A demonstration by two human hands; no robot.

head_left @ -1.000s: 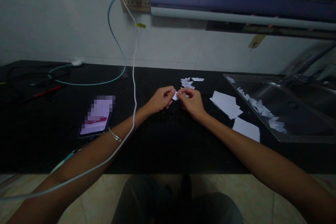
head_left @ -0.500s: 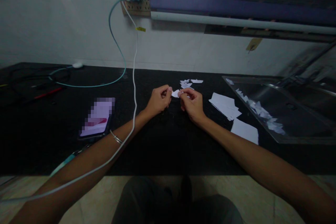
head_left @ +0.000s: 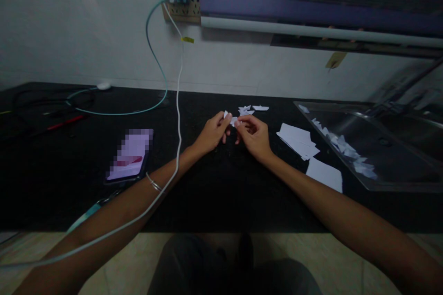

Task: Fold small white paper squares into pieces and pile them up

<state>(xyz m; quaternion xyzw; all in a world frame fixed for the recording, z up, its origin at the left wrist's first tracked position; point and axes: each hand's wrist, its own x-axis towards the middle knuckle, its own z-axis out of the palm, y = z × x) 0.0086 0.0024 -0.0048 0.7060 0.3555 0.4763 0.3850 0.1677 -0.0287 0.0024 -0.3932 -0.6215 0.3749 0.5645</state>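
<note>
From where I stood: left hand (head_left: 212, 132) and right hand (head_left: 256, 138) pinched one small white paper piece (head_left: 234, 121) between them, thumbs and fingers nearly closed on it, just above the black worktop (head_left: 207, 203). Folded scraps (head_left: 246, 111) lay just behind the right hand. Loose sheets (head_left: 298, 139) sat to its right; more folded pieces (head_left: 342, 146) lined the near side of the sink (head_left: 408, 186). Phone (head_left: 128, 156) lay left; white cable (head_left: 179, 120) crossed the left forearm.
</note>
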